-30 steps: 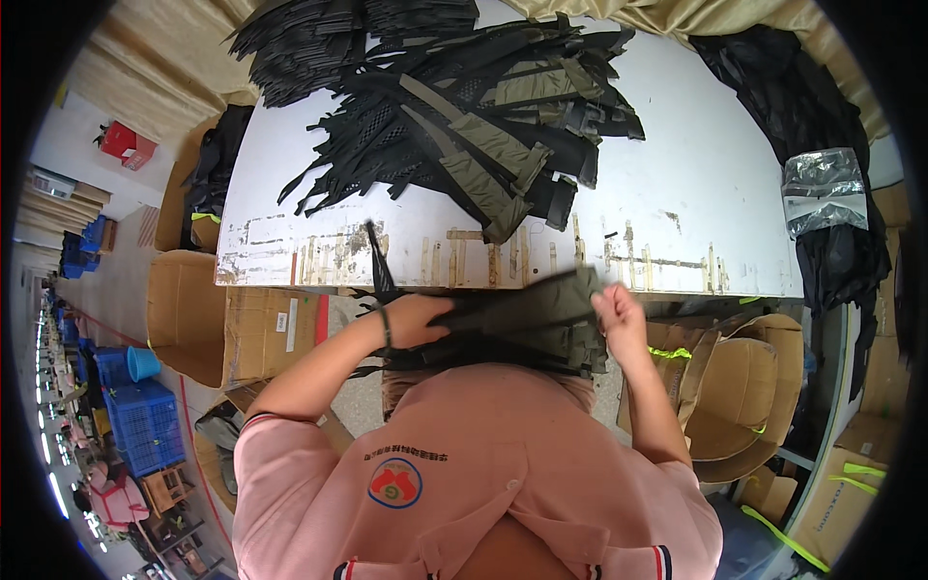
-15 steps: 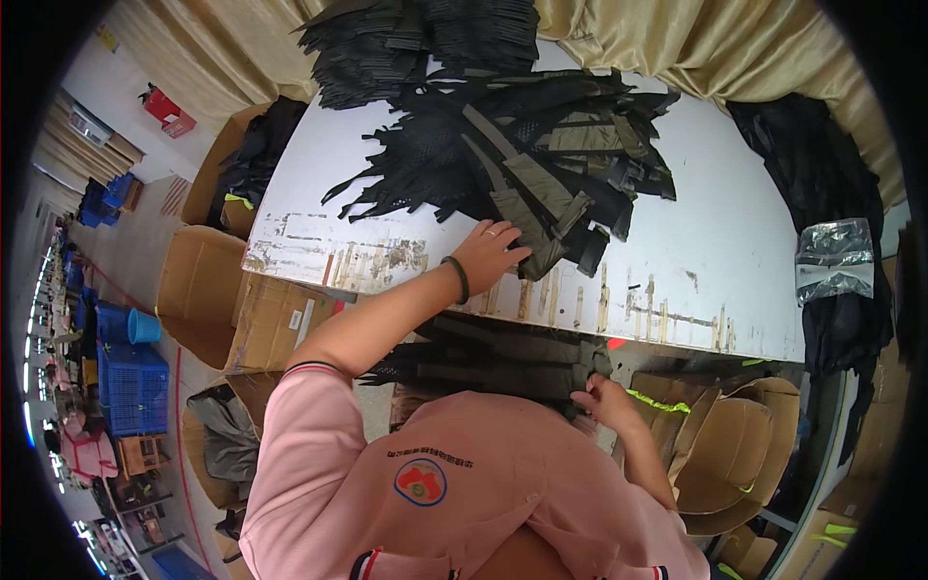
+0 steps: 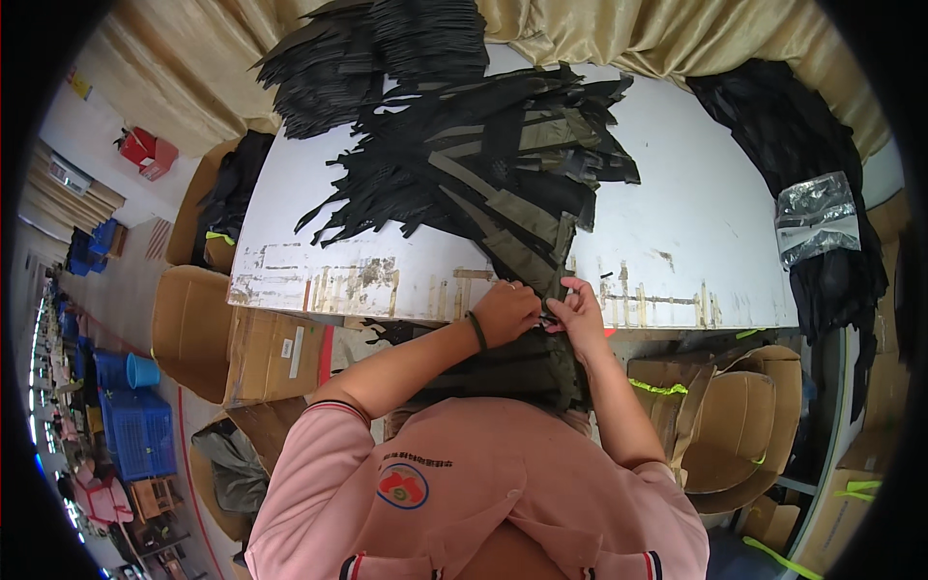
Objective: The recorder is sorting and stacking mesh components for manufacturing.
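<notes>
An olive and black fabric piece [image 3: 527, 253] slants down from the pile to the table's front edge. Its near end is between my two hands. My left hand [image 3: 508, 312], with a dark band at the wrist, has its fingers curled closed on that end. Close beside it, my right hand [image 3: 578, 315] pinches the same end by its right edge. Behind them spreads a heap of black mesh and olive fabric pieces [image 3: 416, 184] with loose strap ends pointing left. More dark olive fabric pieces [image 3: 512, 372] lie across my lap, partly covered by my forearms.
The white table [image 3: 677, 242] has tape marks along its front edge. Stacked black pieces [image 3: 333, 77] sit at its back left. Cardboard boxes [image 3: 193, 324] stand left, and another open box [image 3: 739, 430] right. Black fabric with a clear plastic bag [image 3: 817, 222] hangs at right.
My left hand has moved right and down to the table edge. My right hand has risen from the lap pieces to meet it. The near fabric piece has been drawn toward me.
</notes>
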### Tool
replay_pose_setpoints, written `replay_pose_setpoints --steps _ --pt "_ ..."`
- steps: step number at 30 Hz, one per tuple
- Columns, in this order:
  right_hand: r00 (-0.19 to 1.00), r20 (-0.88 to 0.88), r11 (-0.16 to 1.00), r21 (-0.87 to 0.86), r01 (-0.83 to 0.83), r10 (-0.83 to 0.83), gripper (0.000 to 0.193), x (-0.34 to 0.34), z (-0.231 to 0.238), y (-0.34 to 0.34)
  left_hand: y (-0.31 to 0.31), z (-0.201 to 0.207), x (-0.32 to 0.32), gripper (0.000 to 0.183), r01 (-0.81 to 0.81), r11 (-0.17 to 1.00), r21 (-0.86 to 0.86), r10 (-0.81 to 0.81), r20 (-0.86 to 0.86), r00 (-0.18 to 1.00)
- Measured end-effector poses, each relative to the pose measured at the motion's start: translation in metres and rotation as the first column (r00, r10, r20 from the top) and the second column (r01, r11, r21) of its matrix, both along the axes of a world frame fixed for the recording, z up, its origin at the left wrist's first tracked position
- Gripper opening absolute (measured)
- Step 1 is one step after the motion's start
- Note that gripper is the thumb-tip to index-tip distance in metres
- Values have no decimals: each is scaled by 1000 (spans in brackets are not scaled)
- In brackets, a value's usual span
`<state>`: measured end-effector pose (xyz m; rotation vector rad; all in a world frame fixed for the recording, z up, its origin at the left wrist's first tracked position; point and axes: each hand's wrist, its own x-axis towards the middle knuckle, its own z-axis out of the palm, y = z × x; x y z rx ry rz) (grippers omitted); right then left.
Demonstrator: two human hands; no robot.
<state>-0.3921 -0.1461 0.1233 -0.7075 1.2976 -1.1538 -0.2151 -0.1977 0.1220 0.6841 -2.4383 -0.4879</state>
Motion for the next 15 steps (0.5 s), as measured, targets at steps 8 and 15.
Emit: replay_pose_setpoints --steps 8,15 --pt "856 -434 868 -496 31 -279 32 -31 56 11 -9 -14 4 30 166 986 28 -163 -91 982" --pt "863 -505 861 -453 -231 -34 29 -38 90 35 2 57 15 32 231 969 89 -205 -229 951"
